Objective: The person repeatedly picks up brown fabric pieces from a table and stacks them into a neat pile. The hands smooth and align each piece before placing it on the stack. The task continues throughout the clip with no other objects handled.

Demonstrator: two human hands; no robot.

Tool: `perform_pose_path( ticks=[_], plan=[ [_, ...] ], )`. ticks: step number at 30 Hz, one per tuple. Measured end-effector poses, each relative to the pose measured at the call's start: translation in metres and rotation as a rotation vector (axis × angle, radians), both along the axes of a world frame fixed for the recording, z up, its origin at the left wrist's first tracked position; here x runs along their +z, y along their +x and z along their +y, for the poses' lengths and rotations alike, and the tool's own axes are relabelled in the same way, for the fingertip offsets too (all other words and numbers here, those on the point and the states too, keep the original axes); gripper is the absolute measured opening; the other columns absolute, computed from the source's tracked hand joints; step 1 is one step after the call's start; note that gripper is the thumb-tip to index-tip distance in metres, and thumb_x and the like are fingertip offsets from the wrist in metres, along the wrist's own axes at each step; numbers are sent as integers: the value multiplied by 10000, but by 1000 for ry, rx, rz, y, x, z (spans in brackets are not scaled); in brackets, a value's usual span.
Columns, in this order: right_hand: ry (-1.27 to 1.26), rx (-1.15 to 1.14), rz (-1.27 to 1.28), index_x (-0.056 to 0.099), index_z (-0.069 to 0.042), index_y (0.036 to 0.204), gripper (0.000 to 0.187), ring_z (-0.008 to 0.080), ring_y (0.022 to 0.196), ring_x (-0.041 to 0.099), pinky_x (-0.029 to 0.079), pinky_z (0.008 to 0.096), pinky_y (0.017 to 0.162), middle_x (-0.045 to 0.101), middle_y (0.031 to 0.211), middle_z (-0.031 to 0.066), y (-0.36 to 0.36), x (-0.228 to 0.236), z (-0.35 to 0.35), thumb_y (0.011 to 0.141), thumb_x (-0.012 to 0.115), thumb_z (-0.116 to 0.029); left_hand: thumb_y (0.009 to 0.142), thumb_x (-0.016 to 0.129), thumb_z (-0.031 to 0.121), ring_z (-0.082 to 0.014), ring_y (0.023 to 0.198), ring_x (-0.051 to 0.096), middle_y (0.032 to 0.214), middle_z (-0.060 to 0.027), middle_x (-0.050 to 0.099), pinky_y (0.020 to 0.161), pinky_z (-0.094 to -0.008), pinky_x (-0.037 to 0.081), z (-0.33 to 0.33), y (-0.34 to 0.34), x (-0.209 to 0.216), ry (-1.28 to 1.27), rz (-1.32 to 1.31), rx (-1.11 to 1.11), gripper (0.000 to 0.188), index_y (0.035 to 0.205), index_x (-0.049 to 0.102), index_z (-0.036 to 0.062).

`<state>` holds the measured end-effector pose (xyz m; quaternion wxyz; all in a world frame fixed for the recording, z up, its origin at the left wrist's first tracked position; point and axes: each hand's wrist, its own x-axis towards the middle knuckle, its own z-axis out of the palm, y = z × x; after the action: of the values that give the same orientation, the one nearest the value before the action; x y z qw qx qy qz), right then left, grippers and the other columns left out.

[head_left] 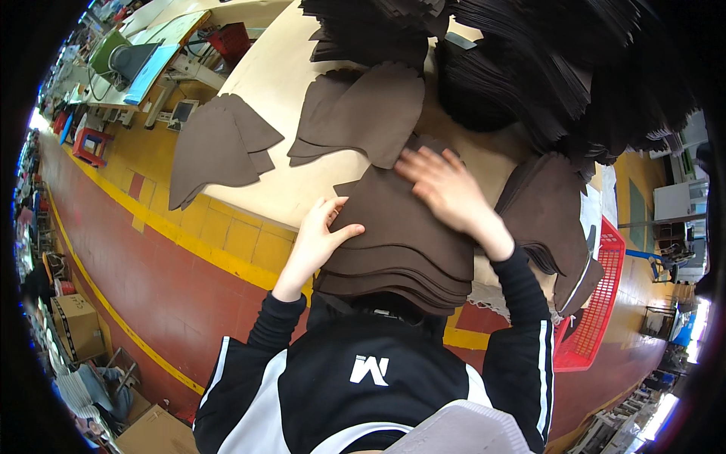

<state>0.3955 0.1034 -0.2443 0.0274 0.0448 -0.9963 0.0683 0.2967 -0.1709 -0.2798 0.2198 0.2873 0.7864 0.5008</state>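
Note:
A stack of dark brown, curved flat pieces (pixel 401 219), fabric or leather-like, lies in front of me at the table's near edge. Its layers fan out toward my body. My left hand (pixel 318 238) touches the stack's left edge, with thumb and fingers apart and the thumb over the top piece. Blurred by motion, my right hand (pixel 450 189) is over the upper right of the stack, fingers spread. Just beyond its fingertips is a smaller pile of brown pieces (pixel 370 110) with scalloped tops. Another pile of brown pieces (pixel 219 147) overhangs the table's left edge.
Tall dark stacks (pixel 522 60) crowd the far right of the cream table (pixel 265 76). More brown pieces (pixel 544 212) lie right of my right forearm, beside a red plastic basket (pixel 597 310). A red stool (pixel 92 146) and a sewing workstation (pixel 144 64) stand left.

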Motion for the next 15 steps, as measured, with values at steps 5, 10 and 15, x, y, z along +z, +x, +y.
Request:
perform_pose_path(
  ticks=[5,10,15],
  plan=[
    [-85,-404,103,585,-117,1388,480,295,1440,401,271,506,1194,485,1519,118,-15,-8,59,1079,343,-394,793,837,149,-216,858,617,997,-129,653,783,-312,504,5,3,14,35,177,19,503,1230,657,-24],
    [-519,-514,180,637,-49,1311,441,336,1343,513,396,444,1114,586,1403,172,8,17,40,1047,484,-368,860,764,48,-136,969,660,1133,-134,732,872,-266,513,-2,2,26,86,-181,-25,473,1308,629,-20],
    [-113,-169,216,498,-66,1459,516,319,1404,461,338,456,1167,494,1510,148,42,47,-23,983,584,-245,910,706,-2,-117,1159,589,1322,-103,641,1022,-258,459,-10,-8,13,324,-563,-117,508,1384,540,-80]
  ],
)
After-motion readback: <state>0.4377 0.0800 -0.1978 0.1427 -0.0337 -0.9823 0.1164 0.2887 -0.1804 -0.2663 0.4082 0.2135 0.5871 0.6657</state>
